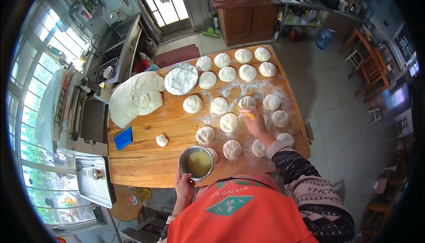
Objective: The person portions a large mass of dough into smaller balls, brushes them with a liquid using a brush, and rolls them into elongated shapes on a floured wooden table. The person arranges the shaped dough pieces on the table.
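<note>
My left hand [185, 184] grips the rim of a round metal bowl [181, 166] at the table's near edge. Cloudy yellowish liquid [198, 162] lies inside it. With my right hand [255, 123] I hold a small yellow tool [247, 113], mostly covered by my fingers, so its kind is unclear. Its end is over or against a round of dough [247, 102]; contact cannot be judged. Several other flattened dough rounds [228, 122] surround that hand on the floured wooden table [146, 156]. My right forearm partly hides some of them.
Farther left lie a large dough slab [132, 93], a blue dough scraper [123, 138] and a small dough lump [162, 140]. A metal bowl of flour [181, 79] stands beside more dough rounds [227, 74]. A perforated metal tray [94, 185] sits off the table's left end, below a machine [89, 120].
</note>
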`<state>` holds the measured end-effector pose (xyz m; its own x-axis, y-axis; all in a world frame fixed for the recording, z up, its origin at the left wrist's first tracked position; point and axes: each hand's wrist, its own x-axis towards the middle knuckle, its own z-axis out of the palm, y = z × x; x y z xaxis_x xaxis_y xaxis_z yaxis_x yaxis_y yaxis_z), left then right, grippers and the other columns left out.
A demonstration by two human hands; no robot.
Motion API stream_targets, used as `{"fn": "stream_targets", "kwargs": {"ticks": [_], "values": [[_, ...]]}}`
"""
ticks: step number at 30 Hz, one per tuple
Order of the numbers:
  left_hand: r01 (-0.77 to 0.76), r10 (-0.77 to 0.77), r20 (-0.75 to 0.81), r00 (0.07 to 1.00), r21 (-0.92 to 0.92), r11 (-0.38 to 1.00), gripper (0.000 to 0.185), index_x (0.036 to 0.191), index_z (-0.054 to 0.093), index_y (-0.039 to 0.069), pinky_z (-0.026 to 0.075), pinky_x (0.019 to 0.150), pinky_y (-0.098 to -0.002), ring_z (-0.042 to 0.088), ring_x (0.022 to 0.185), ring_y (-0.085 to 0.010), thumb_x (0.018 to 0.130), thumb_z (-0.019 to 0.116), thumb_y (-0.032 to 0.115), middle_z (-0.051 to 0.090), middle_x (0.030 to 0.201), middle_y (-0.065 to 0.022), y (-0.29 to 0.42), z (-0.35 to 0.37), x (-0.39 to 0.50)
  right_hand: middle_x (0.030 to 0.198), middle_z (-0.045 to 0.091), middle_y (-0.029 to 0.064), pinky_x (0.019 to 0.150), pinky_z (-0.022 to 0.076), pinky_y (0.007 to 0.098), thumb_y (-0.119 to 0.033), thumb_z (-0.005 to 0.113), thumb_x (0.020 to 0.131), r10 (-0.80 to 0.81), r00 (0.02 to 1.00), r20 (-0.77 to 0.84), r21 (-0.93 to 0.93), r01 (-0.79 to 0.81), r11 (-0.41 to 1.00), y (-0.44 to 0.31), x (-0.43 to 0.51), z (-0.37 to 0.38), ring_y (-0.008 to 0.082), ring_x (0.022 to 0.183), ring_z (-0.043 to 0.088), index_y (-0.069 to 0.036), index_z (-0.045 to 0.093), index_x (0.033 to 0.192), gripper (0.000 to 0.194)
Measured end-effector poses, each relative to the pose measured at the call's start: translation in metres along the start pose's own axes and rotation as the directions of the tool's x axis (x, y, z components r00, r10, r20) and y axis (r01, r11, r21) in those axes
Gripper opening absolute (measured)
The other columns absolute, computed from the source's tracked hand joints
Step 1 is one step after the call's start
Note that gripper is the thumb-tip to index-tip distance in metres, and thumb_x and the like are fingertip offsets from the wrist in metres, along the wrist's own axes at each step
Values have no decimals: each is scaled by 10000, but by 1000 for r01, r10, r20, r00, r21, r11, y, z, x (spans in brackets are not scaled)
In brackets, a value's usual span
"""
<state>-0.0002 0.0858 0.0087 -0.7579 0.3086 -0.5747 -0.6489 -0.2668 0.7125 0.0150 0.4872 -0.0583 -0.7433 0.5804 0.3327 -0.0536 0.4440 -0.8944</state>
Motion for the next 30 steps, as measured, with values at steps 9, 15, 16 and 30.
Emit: {"fn": "stream_targets", "kwargs": {"ticks": [9, 15, 16, 30], "values": [[-50, 50, -87, 995, 1, 999, 715, 1574, 421, 170, 676, 710, -403, 728, 1007, -214, 899, 471, -62, 651, 1311, -66, 3, 9, 8, 1161, 665, 124, 906, 555, 454, -132, 651, 906, -31, 617, 787, -253, 368, 895, -63, -43, -16, 345, 1124, 644, -111, 711, 1123, 226], [-54, 53, 21, 998, 19, 998, 721, 1573, 421, 171, 678, 700, -402, 725, 983, -206, 889, 452, -57, 654, 1296, -69, 4, 1, 26, 1187, 665, 146, 913, 549, 455, -143, 687, 873, -162, 949, 269, -314, 246, 917, -31, -20, 8, 372, 1121, 637, -143, 719, 1131, 260], [-54, 53, 54, 997, 26, 998, 721, 1572, 421, 165, 679, 704, -407, 725, 979, -207, 886, 447, -57, 652, 1300, -72, 5, 2, 28, 1164, 663, 162, 937, 530, 441, -73, 692, 852, -141, 959, 246, -344, 223, 912, -24, -32, 17, 368, 1115, 632, -111, 719, 1168, 320], [-129, 102, 185, 977, 142, 981, 753, 1585, 405, 100, 694, 786, -439, 723, 1061, -249, 864, 448, -114, 656, 1302, -94, 38, 7, 56, 953, 738, 50, 734, 597, 293, -122, 657, 1019, 324, 913, 247, 408, -401, 820, -150, -72, 85, 134, 827, 707, 11, 727, 1108, 175]]}}
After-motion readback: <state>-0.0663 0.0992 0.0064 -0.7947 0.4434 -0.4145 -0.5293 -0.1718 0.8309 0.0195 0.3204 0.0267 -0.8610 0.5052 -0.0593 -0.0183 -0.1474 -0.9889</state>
